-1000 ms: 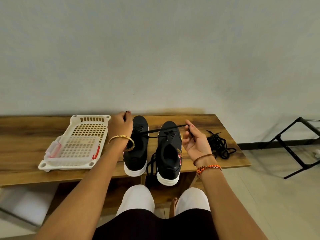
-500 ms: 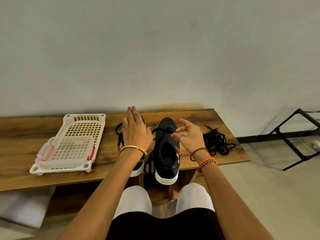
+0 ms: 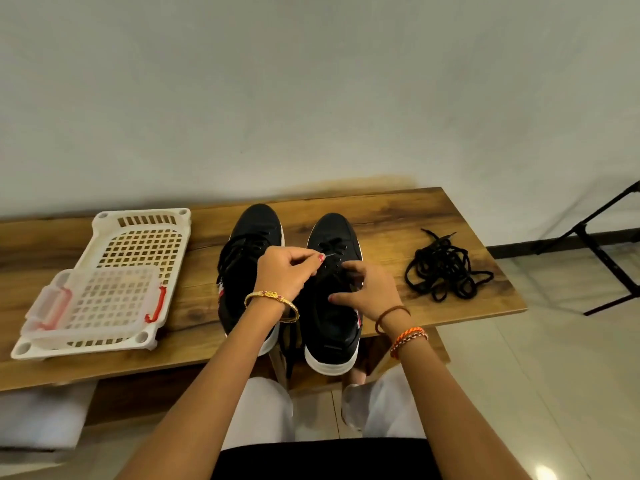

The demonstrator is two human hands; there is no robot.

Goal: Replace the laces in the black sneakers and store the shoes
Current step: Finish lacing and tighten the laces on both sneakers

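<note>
Two black sneakers with white soles stand side by side on the wooden bench [image 3: 398, 220], toes toward the wall. The left sneaker [image 3: 251, 230] has loose black laces across it. My left hand [image 3: 285, 273] hovers between the shoes and pinches a lace tip by the eyelets of the right sneaker [image 3: 334, 323]. My right hand [image 3: 367, 292] rests on the right sneaker's upper, fingers curled on its eyelet edge and lace. A tangled pile of black laces [image 3: 443, 271] lies on the bench to the right.
A white perforated plastic shoe rack [image 3: 138, 244] lies flat at the left, with a clear lidded box [image 3: 93, 306] with red clips on it. A black metal stand [image 3: 602, 244] is on the tiled floor at right. The wall is right behind the bench.
My left hand moved off the left sneaker and across to the right sneaker's eyelets, now pinching the lace tip. My right hand dropped onto the right sneaker. The camera tilted down and closer.
</note>
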